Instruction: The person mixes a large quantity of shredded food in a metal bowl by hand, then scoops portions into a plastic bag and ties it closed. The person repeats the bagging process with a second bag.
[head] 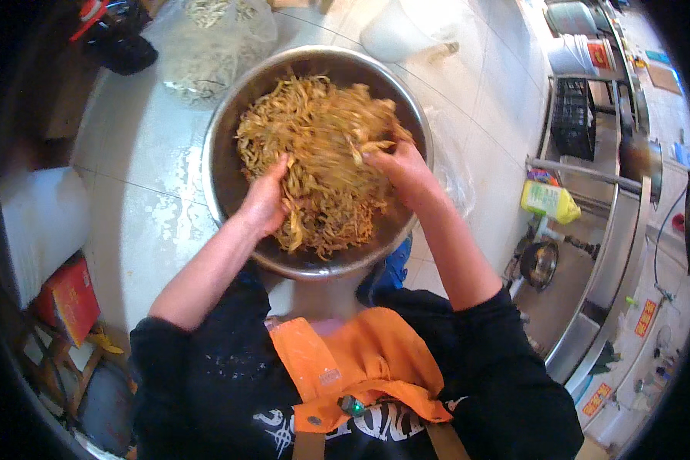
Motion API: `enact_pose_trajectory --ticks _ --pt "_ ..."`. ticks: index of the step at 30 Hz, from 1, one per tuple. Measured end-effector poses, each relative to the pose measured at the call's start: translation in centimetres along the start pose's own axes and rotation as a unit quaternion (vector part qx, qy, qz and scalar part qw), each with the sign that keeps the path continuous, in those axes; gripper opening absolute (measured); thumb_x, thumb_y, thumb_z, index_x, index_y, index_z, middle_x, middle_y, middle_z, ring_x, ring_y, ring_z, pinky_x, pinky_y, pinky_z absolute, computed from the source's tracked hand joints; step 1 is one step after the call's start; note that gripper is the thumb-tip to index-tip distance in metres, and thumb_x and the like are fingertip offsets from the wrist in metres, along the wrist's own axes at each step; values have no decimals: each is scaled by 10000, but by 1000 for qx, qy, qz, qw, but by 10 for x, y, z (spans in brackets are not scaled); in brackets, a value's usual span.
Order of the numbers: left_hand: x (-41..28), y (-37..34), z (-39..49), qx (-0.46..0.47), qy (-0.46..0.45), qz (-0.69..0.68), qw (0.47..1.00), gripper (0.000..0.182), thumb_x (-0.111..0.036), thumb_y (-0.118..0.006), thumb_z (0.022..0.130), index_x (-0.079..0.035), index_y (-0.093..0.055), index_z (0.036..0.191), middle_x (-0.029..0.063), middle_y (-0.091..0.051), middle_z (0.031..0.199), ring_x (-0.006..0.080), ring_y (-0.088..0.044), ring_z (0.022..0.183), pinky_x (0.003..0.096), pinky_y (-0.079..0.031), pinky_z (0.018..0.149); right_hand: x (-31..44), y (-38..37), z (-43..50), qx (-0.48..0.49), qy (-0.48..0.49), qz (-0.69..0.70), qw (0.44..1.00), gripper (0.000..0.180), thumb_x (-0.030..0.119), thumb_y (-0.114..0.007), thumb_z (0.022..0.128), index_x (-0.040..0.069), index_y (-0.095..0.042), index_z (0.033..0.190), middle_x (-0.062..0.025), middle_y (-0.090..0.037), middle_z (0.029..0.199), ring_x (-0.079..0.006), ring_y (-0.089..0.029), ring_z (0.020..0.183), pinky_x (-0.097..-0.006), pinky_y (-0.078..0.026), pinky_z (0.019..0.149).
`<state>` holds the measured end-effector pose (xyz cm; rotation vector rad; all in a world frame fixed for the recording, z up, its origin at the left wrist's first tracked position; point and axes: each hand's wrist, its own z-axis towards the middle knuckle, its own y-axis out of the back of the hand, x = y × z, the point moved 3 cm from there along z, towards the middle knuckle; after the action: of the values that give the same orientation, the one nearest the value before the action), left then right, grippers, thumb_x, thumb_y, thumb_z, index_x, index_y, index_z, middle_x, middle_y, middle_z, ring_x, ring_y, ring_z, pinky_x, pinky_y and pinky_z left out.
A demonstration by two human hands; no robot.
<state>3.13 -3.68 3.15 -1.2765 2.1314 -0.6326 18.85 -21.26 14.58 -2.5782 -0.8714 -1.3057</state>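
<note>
A wide stainless steel basin (pixel 417 112) stands on the tiled floor before me. It holds a large heap of brownish-yellow shredded vegetable strips (pixel 316 123), partly blurred by motion; reddish seasoning coats the lower part. On the heap's left side, my left hand (pixel 267 198) grips some strips, its thumb on top and most fingers hidden among them. Opposite it, my right hand (pixel 405 167) has a bunch of strips between thumb and fingers, close to the basin's right wall.
Behind the basin lies a clear plastic bag (pixel 207 63) of pale strips, near a whitish plastic container (pixel 397 31). Another thin plastic bag (pixel 454 172) touches the floor at right. Metal shelving (pixel 586 172) with a black crate (pixel 574 118) lines the right side. A red box (pixel 72 302) is at left.
</note>
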Motion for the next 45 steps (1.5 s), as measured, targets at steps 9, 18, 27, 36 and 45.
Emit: enact_pose_trajectory --ticks 9,18,27,36,45 --pt "34 104 32 -187 57 158 968 817 -553 -669 1015 -170 -313 1642 126 -334 1696 407 -409 1490 658 -415 1151 -143 81 110 -29 -214 -100 971 1085 611 -849 844 59 -361 1641 -165 -483 1596 -355 -464 1463 -524 -430 1167" --pt "50 59 52 -99 -79 125 984 706 -270 -747 990 -54 -399 1565 146 -560 1494 296 -554 1352 480 -499 1106 -193 -22 95 21 -11 9 1000 833 -7 -793 817 -18 -434 1568 -167 -638 1419 -256 -633 1267 -386 -513 1076" --pt "25 16 8 -29 -57 231 971 419 -133 -576 1045 -13 -549 1445 134 -686 1304 248 -679 1147 408 -591 953 -63 -1 -5 -25 180 -9 983 591 135 -884 836 17 -637 1359 -87 -715 1270 -183 -668 1154 -350 -528 1033" --pt "38 102 8 -248 70 344 903 694 -447 -649 1001 -208 -355 1583 132 -587 1464 379 -581 1285 692 -496 930 -161 49 48 -59 -243 -49 967 765 590 -791 915 54 -595 1424 -128 -655 1406 -251 -632 1255 -332 -520 981" --pt "84 97 36 -112 -26 82 990 576 -54 -761 929 -85 -551 1465 92 -677 1344 276 -603 1302 463 -522 1084 -231 -47 69 39 -91 40 994 571 69 -825 891 -10 -591 1406 -115 -721 1295 -261 -680 1182 -399 -541 1046"
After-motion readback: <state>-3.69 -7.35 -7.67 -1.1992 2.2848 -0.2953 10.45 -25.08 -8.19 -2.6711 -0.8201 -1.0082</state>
